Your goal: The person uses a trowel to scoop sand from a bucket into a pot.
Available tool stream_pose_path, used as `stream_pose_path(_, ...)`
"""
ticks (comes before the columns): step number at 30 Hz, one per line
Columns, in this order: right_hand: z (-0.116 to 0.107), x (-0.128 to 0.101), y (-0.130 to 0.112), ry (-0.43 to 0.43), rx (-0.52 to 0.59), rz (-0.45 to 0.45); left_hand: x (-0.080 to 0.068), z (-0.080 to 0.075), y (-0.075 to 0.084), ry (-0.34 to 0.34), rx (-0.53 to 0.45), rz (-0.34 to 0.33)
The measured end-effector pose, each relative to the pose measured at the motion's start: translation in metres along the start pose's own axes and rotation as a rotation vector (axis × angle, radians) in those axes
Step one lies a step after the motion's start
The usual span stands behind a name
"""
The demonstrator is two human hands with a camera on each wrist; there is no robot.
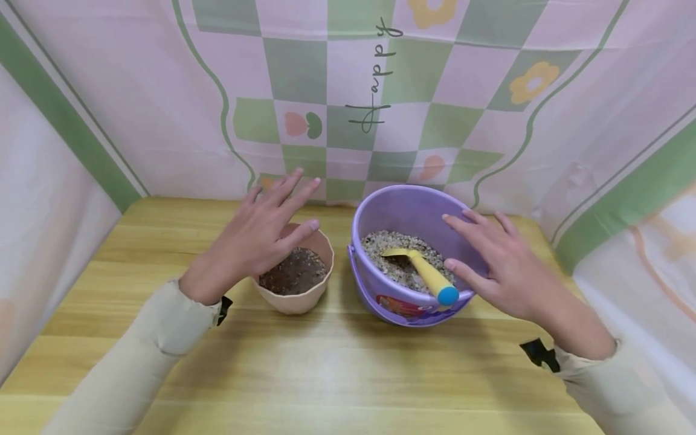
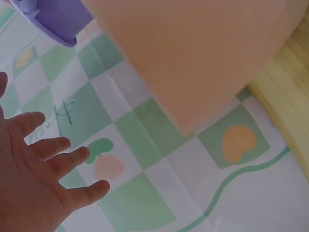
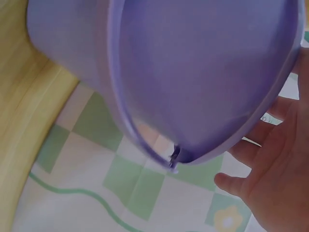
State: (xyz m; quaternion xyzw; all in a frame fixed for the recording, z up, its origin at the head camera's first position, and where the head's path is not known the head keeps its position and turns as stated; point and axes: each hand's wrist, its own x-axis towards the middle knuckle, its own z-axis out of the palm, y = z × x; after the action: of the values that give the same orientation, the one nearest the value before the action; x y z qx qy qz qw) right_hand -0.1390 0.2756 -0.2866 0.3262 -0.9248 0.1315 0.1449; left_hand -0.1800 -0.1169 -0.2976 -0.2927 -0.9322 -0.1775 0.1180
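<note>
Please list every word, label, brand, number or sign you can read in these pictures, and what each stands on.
"Happy": dark script, turned sideways, on the green-and-white checked fabric backdrop; the left wrist view shows its "H" too.
Red label on the purple round plastic bucket: its print is too small and blurred to read.
I can make out no other words, brands or numbers.

You wear long, pale cream sleeves, wrinkled near the cuffs. A black angular piece sits by each cuff, and your fingers are bare.
</note>
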Motion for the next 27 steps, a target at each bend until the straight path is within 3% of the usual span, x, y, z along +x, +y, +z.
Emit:
stream_pose_path(10,0.003,-0.003,-0.010,-0.014,0.092,-0.055,0.000,0.004,0.013,-0.041,-0.030,0.052)
stream_pose_path(17,0.004,-0.004,-0.014,-0.046,0.138,-0.157,0.003,0.008,0.023,-0.072,-0.026,0.122)
stream_pose_path(27,0.005,-0.005,-0.021,-0.038,0.187,-0.243,0.006,0.014,0.038,-0.115,-0.020,0.145)
